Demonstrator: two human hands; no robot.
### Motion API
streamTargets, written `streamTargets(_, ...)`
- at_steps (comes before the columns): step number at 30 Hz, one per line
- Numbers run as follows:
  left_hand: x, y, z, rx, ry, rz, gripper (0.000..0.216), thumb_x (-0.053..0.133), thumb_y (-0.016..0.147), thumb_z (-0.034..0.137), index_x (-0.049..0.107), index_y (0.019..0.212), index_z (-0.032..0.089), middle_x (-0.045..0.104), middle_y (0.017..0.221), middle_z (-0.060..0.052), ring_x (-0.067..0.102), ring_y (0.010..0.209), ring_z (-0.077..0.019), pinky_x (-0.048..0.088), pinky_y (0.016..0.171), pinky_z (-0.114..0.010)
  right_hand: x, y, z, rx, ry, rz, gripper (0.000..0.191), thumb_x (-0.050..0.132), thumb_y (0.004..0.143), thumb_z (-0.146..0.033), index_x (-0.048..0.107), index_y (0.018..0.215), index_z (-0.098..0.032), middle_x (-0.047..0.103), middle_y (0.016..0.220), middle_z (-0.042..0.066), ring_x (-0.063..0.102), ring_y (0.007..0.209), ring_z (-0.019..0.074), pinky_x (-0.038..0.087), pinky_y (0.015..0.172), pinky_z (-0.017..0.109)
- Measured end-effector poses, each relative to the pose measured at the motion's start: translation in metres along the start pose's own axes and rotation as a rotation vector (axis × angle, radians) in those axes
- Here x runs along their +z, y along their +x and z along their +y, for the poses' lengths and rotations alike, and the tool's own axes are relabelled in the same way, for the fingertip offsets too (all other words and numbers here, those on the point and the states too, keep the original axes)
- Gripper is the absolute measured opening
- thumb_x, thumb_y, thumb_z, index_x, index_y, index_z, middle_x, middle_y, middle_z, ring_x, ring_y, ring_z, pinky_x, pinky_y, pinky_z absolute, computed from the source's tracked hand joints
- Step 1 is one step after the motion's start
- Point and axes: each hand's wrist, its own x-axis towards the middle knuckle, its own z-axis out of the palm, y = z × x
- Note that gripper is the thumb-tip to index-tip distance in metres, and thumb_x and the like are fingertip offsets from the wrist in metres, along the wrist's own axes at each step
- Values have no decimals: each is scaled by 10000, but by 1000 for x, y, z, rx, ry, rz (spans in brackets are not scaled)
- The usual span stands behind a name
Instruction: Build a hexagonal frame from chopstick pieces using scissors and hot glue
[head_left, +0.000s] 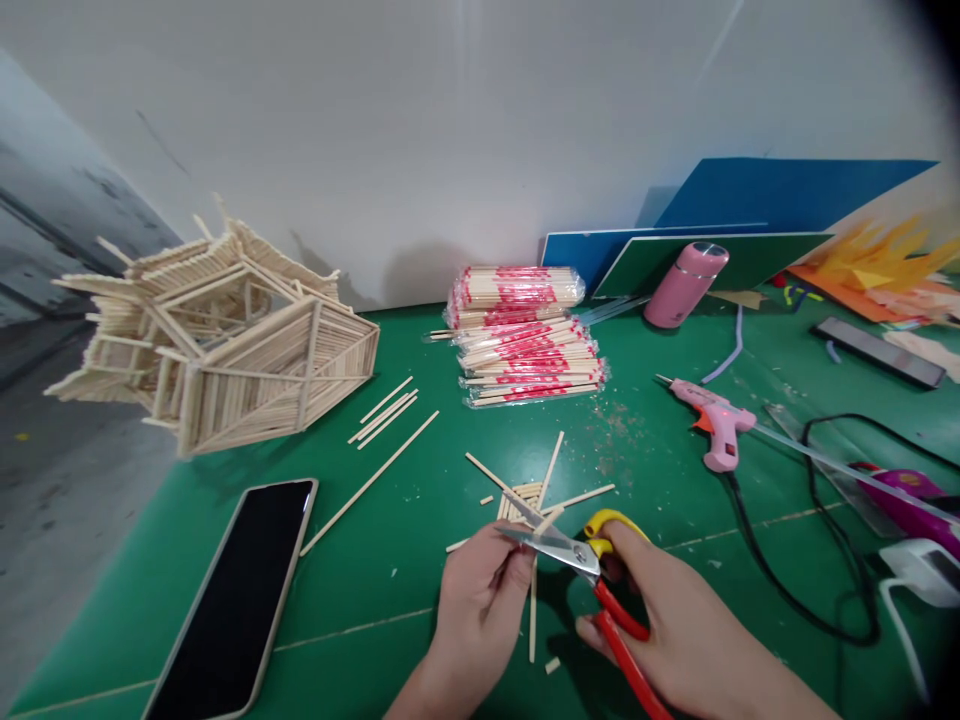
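Observation:
My right hand point(675, 620) grips a pair of scissors point(566, 552) with one yellow and one red handle, fingers through the loops. The blades stand apart around a thin wooden stick point(550, 520). My left hand point(484, 605) is closed in a pinch on that stick beside the blade tips; its held end is hidden by the fingers. Several loose sticks point(554, 470) lie crossed on the green table just beyond my hands. Small cut pieces point(553, 665) lie near them.
A stick-built model point(251, 385) stands at left behind a phone point(236, 600). Wrapped stick bundles point(529, 345) lie at the back. At right are a pink glue gun point(721, 425) with a black cord point(757, 575), a pink bottle point(686, 287) and a dark flat device point(877, 352).

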Motion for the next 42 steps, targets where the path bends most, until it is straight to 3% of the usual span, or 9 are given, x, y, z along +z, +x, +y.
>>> streamTargets(11,-2,4,0,-150,-184,-66,164,493,765,201,646,740,149,621,689,-30,554,627,-132,443,584,-201,-5,-1,-2,22,70,-76,311,609,636,-369,422,838,-224,614,793,8,570,662,157,400,574,226)
streamTargets(18,-2,6,0,-146,-182,-57,177,498,761,201,642,676,143,613,672,-26,539,607,-123,430,568,-198,-3,-2,-2,8,31,-75,210,552,666,-284,435,826,-216,621,768,15,570,642,150,397,570,218)
streamTargets(25,-2,7,3,-226,-323,-116,173,523,757,234,647,670,150,603,651,-21,538,635,-134,425,614,-223,-6,0,0,-17,-23,-43,325,598,637,-389,413,847,-223,603,772,5,539,635,158,384,553,233)
streamTargets(33,-1,6,-5,-347,-533,-204,211,569,737,326,646,685,136,428,494,33,326,462,-66,297,463,-189,-4,-2,3,-9,52,-90,298,590,656,-374,410,841,-227,601,794,-1,547,644,143,381,558,217)
streamTargets(38,0,5,-7,-392,-537,-229,249,562,735,350,636,679,119,411,490,39,295,443,-54,260,433,-180,-6,-1,-1,15,30,-102,257,574,655,-321,434,840,-210,610,805,22,561,671,157,391,575,221)
streamTargets(42,6,5,-5,-345,-378,-136,205,526,752,289,616,670,124,489,533,14,389,475,-77,324,458,-180,-4,0,0,47,-2,-73,229,555,662,-299,440,838,-207,618,771,22,561,649,164,387,569,235)
